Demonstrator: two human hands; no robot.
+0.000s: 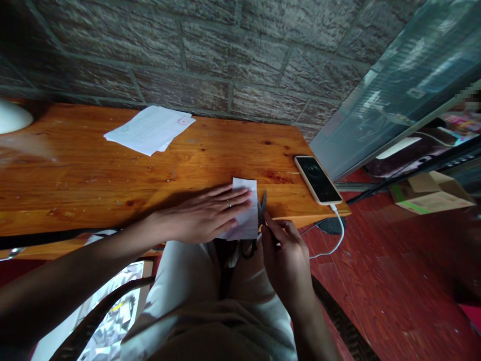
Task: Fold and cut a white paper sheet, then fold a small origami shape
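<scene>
My left hand lies flat, fingers stretched out, pressing a small folded white paper onto the front edge of the wooden table. My right hand is closed round dark scissors. Their blades point up along the paper's right edge and their handles hang below the table edge. A ring shows on one left finger.
A stack of white printed sheets lies at the back of the table. A phone with a white cable rests at the right corner. A white rounded object sits far left. Brick wall behind; red floor and a cardboard box to the right.
</scene>
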